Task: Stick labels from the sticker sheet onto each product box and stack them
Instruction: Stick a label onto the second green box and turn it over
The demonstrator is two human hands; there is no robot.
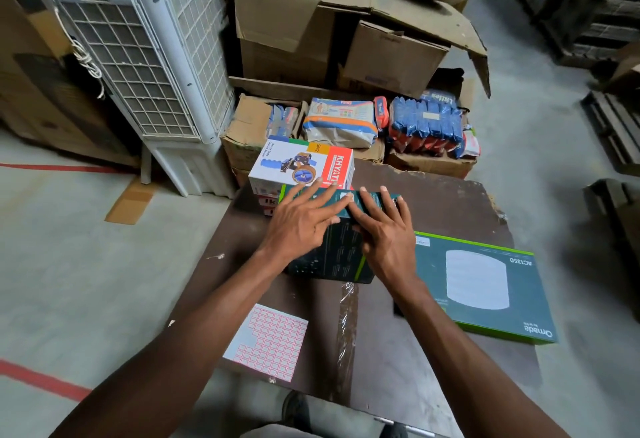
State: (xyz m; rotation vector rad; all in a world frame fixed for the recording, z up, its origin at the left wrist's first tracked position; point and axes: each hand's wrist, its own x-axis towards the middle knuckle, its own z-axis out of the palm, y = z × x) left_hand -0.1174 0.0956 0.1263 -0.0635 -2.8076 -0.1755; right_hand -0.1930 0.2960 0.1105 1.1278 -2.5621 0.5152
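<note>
A dark green product box (332, 254) lies in the middle of the brown table (450, 202). My left hand (304, 221) and my right hand (384, 229) both rest flat on its top with fingers spread and straight. A small white label (347, 197) shows on the box by my left fingertips. The sticker sheet (268, 340), white with pink-edged labels, lies near the table's front left edge. A second green box (485, 285) marked AC1350 lies flat at the right. A stack of white and red boxes (301, 163) stands at the table's far left.
A white air cooler (138, 56) stands on the floor at the back left. Open cardboard cartons (311, 21) and packs of goods (426, 125) sit behind the table. Red tape lines (41, 378) mark the grey floor. Dark pallets (609, 125) stand at the right.
</note>
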